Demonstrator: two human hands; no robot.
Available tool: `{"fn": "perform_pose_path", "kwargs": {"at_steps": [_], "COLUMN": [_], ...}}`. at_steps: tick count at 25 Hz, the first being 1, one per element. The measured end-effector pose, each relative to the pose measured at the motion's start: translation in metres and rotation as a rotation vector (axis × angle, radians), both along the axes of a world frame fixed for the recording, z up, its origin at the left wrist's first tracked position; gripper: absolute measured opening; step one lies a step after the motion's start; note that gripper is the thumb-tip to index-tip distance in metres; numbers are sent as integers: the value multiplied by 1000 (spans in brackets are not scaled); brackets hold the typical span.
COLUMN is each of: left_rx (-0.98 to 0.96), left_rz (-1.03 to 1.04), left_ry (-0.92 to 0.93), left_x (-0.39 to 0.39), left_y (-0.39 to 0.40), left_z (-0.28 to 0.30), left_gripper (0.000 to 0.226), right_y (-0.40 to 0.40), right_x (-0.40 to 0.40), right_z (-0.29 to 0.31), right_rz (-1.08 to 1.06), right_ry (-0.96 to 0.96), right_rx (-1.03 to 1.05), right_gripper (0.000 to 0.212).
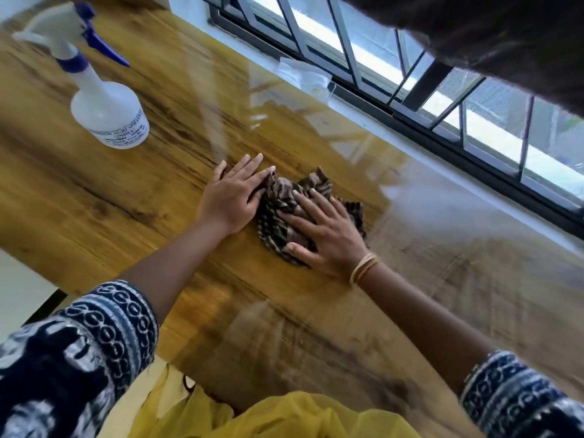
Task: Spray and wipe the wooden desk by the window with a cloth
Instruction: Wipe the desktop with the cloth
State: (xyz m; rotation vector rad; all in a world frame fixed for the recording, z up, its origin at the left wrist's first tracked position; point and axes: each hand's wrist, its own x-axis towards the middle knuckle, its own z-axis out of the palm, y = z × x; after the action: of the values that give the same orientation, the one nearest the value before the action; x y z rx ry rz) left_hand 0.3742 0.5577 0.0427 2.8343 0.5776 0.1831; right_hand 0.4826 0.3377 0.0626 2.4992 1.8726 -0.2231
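Spray bottle (107,102): upright on bench (94,200), apart from hands.
Left hand (235,194): flat, fingers straight, touching cloth (284,197).
Right hand (325,229): fingers spread, pressing cloth.

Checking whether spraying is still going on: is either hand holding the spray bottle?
No, the spray bottle stands alone on the desk, while both hands press the cloth.

One head-worn view looks steeply down, close over the desk (126,216), tilted toward the window (410,74).

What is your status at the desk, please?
Both hands, left and right, flat on cloth. Cloth bunched on desk. Spray bottle upright, clear of it.
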Motion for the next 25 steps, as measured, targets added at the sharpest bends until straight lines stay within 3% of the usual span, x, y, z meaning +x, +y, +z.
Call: {"fn": "perform_pose_path", "kwargs": {"at_steps": [2,6,11,13,15,18,21,23,25], "left_rx": [-11,-17,-31,-31,-35,-31,-20,-30,-30], "left_rz": [3,22,22,23,21,7,17,17,25], "left_ry": [-5,-21,-22,-19,-18,-8,-10,-20,-30], "left_x": [0,-1,-1,-1,0,-1,-1,0,-1], "left_y": [0,-1,-1,-1,-1,0,-2,-1,-3], "left_z": [0,-1,-2,-2,-1,0,1,1,0], "left_gripper": [50,48,48,48,48,48,48,48,47], "right_y": [2,11,53,59,50,15,-18,-31,-38], "right_x": [57,153,147,120,81,18,56,114,152], "right_z": [1,4,7,5,-1,-4,1,5,7], "right_rz": [-64,-546,-1148,-1126,-971,-611,-146,-213,-550], "right_ry": [-31,-56,78,99,100,12,-30,-60,-73], "right_rx": [-7,-9,89,105,103,70,-3,-7,12], "right_gripper": [70,69,71,72,70,67,69,74,73]}}
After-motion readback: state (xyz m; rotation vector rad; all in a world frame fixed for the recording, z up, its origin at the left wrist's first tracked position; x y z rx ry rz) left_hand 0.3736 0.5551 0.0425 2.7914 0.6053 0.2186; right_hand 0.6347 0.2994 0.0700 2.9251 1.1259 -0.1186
